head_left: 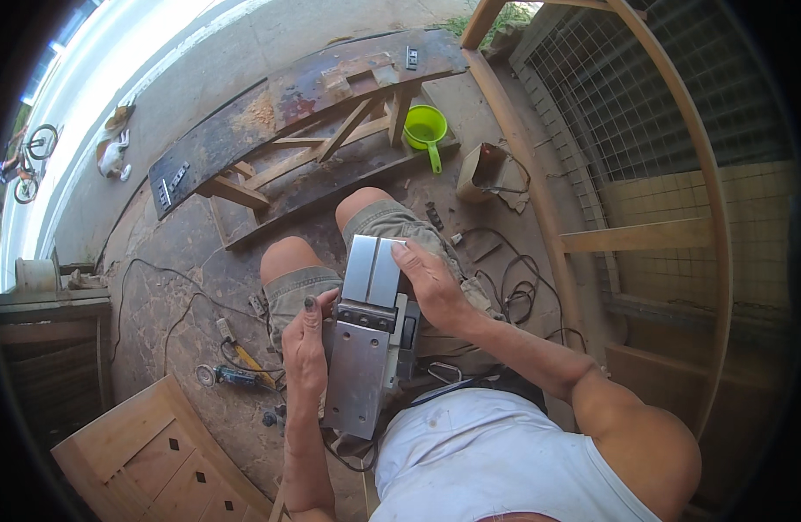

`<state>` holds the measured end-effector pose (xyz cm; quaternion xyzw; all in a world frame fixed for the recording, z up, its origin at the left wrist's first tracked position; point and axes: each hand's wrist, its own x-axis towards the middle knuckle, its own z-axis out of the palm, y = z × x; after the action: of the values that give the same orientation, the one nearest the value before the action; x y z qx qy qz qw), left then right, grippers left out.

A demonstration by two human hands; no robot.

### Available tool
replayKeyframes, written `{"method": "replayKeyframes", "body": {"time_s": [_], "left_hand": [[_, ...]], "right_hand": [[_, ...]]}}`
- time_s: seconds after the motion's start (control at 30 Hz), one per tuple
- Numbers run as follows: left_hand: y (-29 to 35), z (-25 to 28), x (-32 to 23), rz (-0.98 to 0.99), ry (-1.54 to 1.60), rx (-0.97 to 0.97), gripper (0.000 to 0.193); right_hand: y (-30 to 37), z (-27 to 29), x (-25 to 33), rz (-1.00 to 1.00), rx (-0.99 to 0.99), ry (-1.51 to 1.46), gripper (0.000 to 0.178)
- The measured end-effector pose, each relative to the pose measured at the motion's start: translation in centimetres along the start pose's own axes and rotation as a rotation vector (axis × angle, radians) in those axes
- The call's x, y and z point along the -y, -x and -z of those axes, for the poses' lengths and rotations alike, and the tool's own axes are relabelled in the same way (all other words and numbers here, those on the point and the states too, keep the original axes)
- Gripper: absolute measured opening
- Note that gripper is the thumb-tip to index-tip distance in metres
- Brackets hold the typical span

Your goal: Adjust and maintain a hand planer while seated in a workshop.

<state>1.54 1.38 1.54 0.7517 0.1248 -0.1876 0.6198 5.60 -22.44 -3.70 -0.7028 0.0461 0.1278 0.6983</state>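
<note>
Planer (363,357) lies sole-up over the lap (300,300), presumably so its metal face is in plain sight. I log the right hand (433,283) grasping its far right corner, thumb on top, and the left hand (304,352) along the left side, apparently bracing; its grip I cannot tell. Long axis runs from torso (479,457) toward the knees (359,202), grooved end (360,271) pointing away.

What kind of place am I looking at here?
Probably an open-air woodworking spot: there's what looks like a power planer, a long workbench with a scatter of apparent wood shavings, and a panelled wooden piece, perhaps a door.
</note>
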Motion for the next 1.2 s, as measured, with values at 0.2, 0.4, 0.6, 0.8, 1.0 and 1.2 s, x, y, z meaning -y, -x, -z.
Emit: {"method": "replayKeyframes", "body": {"time_s": [0.2,0.4,0.6,0.8,1.0,1.2], "left_hand": [[4.8,-2.3,1.8,-0.041,0.168,-0.351,0.066],[4.4,-2.8,-0.1,-0.090,-0.207,-0.298,0.053],[3.8,-1.8,0.7,-0.044,-0.150,-0.401,0.037],[3.4,-2.2,1.6,-0.055,0.006,-0.467,0.025],[3.1,-2.7,1.4,-0.127,-0.061,-0.517,0.021],[2.6,-2.4,1.2,-0.045,0.108,-0.511,0.019]], "right_hand": [[-5.5,-3.2,-0.8,0.096,0.373,-0.098,0.053],[-5.0,-0.4,0.7,0.027,0.376,0.095,0.049],[0.0,2.8,4.3,0.140,0.099,0.448,0.036],[2.3,2.0,4.2,-0.016,0.175,0.327,0.032],[1.4,1.5,4.2,-0.094,0.204,0.254,0.030],[1.4,0.7,4.3,-0.065,0.189,0.358,0.024]]}}
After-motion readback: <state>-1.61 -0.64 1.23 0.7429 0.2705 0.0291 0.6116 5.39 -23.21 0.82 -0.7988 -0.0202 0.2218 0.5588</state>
